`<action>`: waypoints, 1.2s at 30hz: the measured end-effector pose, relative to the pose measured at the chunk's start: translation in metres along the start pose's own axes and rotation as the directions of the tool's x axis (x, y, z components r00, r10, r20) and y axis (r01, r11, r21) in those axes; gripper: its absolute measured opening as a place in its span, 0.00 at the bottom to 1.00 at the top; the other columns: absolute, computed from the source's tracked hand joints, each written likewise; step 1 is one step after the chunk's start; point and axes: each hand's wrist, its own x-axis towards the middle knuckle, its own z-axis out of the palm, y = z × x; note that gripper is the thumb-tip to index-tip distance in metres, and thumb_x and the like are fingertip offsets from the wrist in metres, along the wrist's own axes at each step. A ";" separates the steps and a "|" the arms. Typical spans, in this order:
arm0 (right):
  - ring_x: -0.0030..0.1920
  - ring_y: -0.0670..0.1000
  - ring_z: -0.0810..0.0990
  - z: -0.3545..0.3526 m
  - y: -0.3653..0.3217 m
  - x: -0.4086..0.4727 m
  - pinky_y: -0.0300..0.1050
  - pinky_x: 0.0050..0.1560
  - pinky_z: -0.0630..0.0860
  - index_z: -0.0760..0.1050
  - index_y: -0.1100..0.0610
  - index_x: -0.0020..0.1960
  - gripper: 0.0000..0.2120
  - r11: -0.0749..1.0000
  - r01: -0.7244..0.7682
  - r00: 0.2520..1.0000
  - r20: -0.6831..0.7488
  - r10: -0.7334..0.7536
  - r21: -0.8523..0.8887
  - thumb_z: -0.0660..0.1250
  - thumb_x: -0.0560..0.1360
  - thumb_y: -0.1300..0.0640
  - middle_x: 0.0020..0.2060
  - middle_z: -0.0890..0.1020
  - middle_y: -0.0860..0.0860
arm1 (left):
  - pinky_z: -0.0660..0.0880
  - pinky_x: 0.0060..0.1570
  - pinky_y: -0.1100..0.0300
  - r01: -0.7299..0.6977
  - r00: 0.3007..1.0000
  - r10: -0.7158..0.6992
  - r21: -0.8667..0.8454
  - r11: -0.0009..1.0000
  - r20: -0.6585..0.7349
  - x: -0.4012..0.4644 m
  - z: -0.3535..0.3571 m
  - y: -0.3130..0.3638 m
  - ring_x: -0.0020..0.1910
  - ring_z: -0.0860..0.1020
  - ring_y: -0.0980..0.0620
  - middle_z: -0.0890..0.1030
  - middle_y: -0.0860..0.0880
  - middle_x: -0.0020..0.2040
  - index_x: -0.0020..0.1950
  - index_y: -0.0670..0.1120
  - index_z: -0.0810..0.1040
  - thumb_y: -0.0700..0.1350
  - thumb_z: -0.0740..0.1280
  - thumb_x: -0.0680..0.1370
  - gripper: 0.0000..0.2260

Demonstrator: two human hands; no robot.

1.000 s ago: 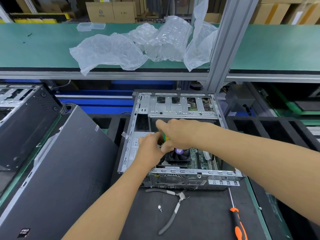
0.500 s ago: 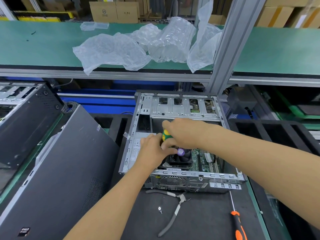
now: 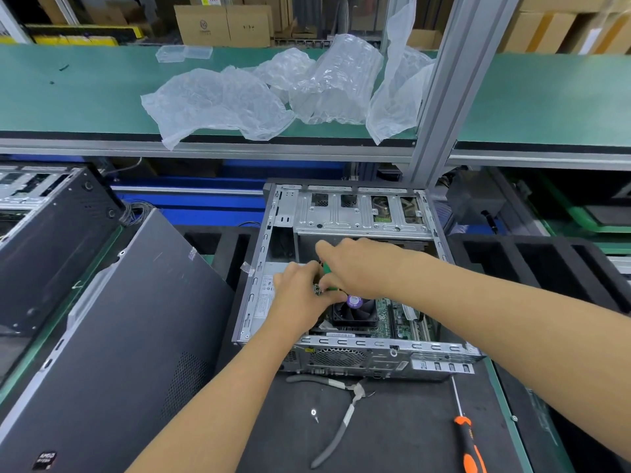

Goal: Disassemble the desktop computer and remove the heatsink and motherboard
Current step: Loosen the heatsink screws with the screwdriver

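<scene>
Evidently the heatsink fasteners are in hand: the right hand grips a green-handled screwdriver upright over the opened desktop case, beside the fan-topped heatsink, which sits on the motherboard. The left hand pinches something small at the tool's shaft. Next the driver tip needs seating squarely on the screw; that contact is hidden.

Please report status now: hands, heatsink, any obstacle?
Right hand grips green screwdriver; left hand pinches by its tip. Heatsink fan in case. No obstacle seen.
</scene>
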 end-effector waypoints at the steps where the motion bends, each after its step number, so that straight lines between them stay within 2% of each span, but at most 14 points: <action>1: 0.40 0.57 0.71 0.000 0.000 0.001 0.50 0.34 0.68 0.59 0.54 0.51 0.14 1.000 0.018 1.000 0.016 -0.018 0.004 0.61 0.79 0.47 0.36 0.66 0.51 | 0.68 0.51 0.52 -0.005 1.000 0.005 -0.022 1.000 0.016 0.000 -0.001 -0.001 0.47 0.61 0.55 0.71 0.56 0.41 0.40 0.52 0.72 0.57 0.75 0.69 0.14; 3: 0.44 0.55 0.71 -0.001 0.002 0.000 0.52 0.41 0.71 0.60 0.52 0.54 0.11 0.997 0.070 0.996 0.050 -0.070 -0.013 0.63 0.78 0.55 0.43 0.68 0.52 | 0.66 0.54 0.54 -0.031 0.999 0.033 -0.052 0.998 0.039 -0.001 -0.003 -0.003 0.47 0.59 0.59 0.70 0.62 0.45 0.44 0.57 0.74 0.54 0.74 0.72 0.09; 5: 0.47 0.54 0.69 -0.001 0.005 -0.001 0.50 0.40 0.67 0.61 0.51 0.55 0.14 0.993 0.110 0.992 0.065 -0.107 -0.046 0.64 0.76 0.60 0.47 0.67 0.51 | 0.66 0.57 0.52 -0.045 0.998 0.047 -0.064 0.997 0.029 -0.002 -0.004 -0.004 0.46 0.60 0.61 0.71 0.64 0.44 0.44 0.60 0.75 0.51 0.73 0.73 0.08; 7: 0.47 0.54 0.70 -0.002 0.007 -0.002 0.49 0.38 0.66 0.61 0.49 0.55 0.14 0.995 0.101 0.993 0.069 -0.100 -0.018 0.65 0.76 0.54 0.46 0.66 0.50 | 0.69 0.57 0.49 -0.028 1.000 0.028 -0.066 0.997 -0.003 -0.003 -0.005 -0.002 0.45 0.62 0.63 0.71 0.64 0.41 0.40 0.59 0.72 0.51 0.74 0.73 0.11; 10: 0.42 0.56 0.74 -0.002 0.007 -0.002 0.49 0.34 0.69 0.61 0.53 0.55 0.20 0.997 -0.028 0.999 0.043 0.025 0.070 0.64 0.75 0.40 0.40 0.68 0.50 | 0.71 0.52 0.47 -0.028 0.998 0.025 -0.042 0.999 -0.060 -0.003 -0.003 0.002 0.46 0.66 0.66 0.72 0.60 0.37 0.36 0.55 0.70 0.54 0.76 0.70 0.14; 12: 0.39 0.56 0.73 -0.001 0.005 -0.001 0.47 0.31 0.66 0.60 0.55 0.52 0.18 0.998 -0.053 0.999 0.013 0.053 0.028 0.62 0.77 0.42 0.37 0.67 0.51 | 0.71 0.51 0.49 -0.010 0.998 0.007 -0.045 0.999 -0.060 -0.003 -0.003 0.003 0.45 0.67 0.60 0.72 0.59 0.37 0.35 0.56 0.70 0.56 0.77 0.68 0.16; 16: 0.43 0.54 0.72 0.000 -0.002 -0.002 0.45 0.32 0.64 0.56 0.50 0.49 0.14 0.997 0.065 0.996 0.055 -0.067 0.034 0.64 0.78 0.51 0.44 0.69 0.52 | 0.70 0.51 0.52 0.004 0.999 -0.002 -0.049 0.999 0.043 -0.004 -0.005 0.001 0.54 0.66 0.49 0.71 0.57 0.46 0.39 0.59 0.71 0.54 0.74 0.71 0.11; 18: 0.46 0.54 0.72 -0.003 -0.002 -0.001 0.46 0.34 0.65 0.56 0.48 0.49 0.15 0.994 0.105 0.992 0.077 -0.105 0.002 0.65 0.77 0.53 0.44 0.68 0.51 | 0.72 0.54 0.48 0.012 1.000 -0.010 -0.081 0.997 0.026 -0.004 -0.005 0.000 0.55 0.67 0.50 0.72 0.59 0.45 0.38 0.60 0.71 0.53 0.75 0.71 0.12; 21: 0.41 0.55 0.74 -0.008 0.001 -0.001 0.51 0.38 0.73 0.61 0.49 0.52 0.15 0.999 0.031 0.996 0.085 -0.034 0.030 0.66 0.74 0.47 0.41 0.69 0.50 | 0.72 0.52 0.48 0.014 1.000 -0.015 -0.046 0.999 -0.024 -0.002 -0.003 0.001 0.48 0.66 0.62 0.72 0.56 0.40 0.39 0.53 0.74 0.59 0.77 0.66 0.15; 24: 0.33 0.51 0.69 -0.007 0.002 -0.003 0.46 0.29 0.64 0.60 0.53 0.50 0.19 0.999 -0.036 0.998 0.046 0.035 0.012 0.62 0.76 0.40 0.35 0.66 0.49 | 0.71 0.50 0.48 0.021 0.998 -0.022 -0.022 1.000 -0.051 -0.001 0.000 0.000 0.45 0.65 0.64 0.71 0.54 0.37 0.38 0.46 0.74 0.62 0.77 0.62 0.22; 28: 0.36 0.54 0.73 -0.006 0.000 -0.003 0.48 0.30 0.67 0.60 0.52 0.53 0.12 0.999 -0.030 0.994 0.103 0.026 0.032 0.63 0.77 0.57 0.42 0.71 0.53 | 0.63 0.51 0.55 -0.035 0.999 0.036 -0.028 0.999 0.036 -0.003 -0.002 -0.004 0.47 0.59 0.57 0.70 0.59 0.45 0.46 0.54 0.79 0.59 0.73 0.69 0.13; 30: 0.41 0.55 0.75 -0.008 0.002 -0.004 0.49 0.33 0.69 0.61 0.52 0.55 0.13 0.999 -0.005 0.990 0.144 -0.002 0.042 0.63 0.76 0.60 0.48 0.71 0.55 | 0.60 0.53 0.57 -0.079 0.996 0.079 -0.004 0.997 0.037 -0.002 -0.002 -0.008 0.47 0.58 0.60 0.71 0.65 0.45 0.48 0.57 0.78 0.54 0.73 0.73 0.07; 33: 0.42 0.55 0.75 -0.010 0.006 -0.005 0.51 0.37 0.73 0.62 0.52 0.56 0.15 0.997 -0.021 0.987 0.159 0.010 0.068 0.66 0.76 0.50 0.46 0.71 0.52 | 0.64 0.50 0.55 -0.095 0.995 0.095 -0.011 0.995 -0.017 -0.001 0.001 -0.006 0.44 0.60 0.65 0.72 0.64 0.39 0.40 0.56 0.74 0.56 0.74 0.71 0.11; 36: 0.40 0.55 0.75 -0.009 0.006 -0.004 0.49 0.35 0.71 0.63 0.54 0.55 0.21 0.994 -0.090 0.991 0.105 0.083 0.067 0.64 0.75 0.40 0.41 0.71 0.52 | 0.69 0.48 0.50 -0.061 0.995 0.062 0.014 0.998 -0.083 0.000 0.003 -0.005 0.42 0.62 0.61 0.69 0.58 0.34 0.32 0.54 0.67 0.58 0.76 0.68 0.19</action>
